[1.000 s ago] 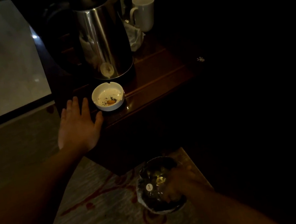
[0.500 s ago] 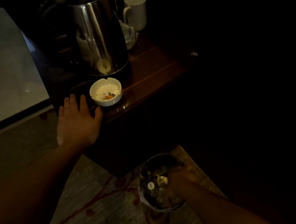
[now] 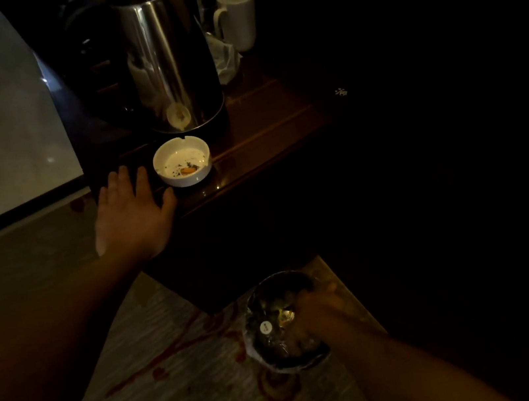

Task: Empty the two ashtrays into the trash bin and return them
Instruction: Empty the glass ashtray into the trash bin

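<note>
1 ashtray in hand, 1 waiting on the desk; nothing visibly emptied yet.

The right hand [image 3: 312, 314] has its grip clenched on the rim of a dark glass ashtray [image 3: 275, 323], held low over the carpet [image 3: 165, 372], well below the kettle [image 3: 170, 62]. The left hand [image 3: 134, 217] lies flat with a released grip on the desk [image 3: 262, 131] edge, just beside the white ashtray [image 3: 182, 162], which sits directly in front of the kettle with ash and a butt inside. No trash bin is in view, so I judge both dumps and both returns remain.
</note>
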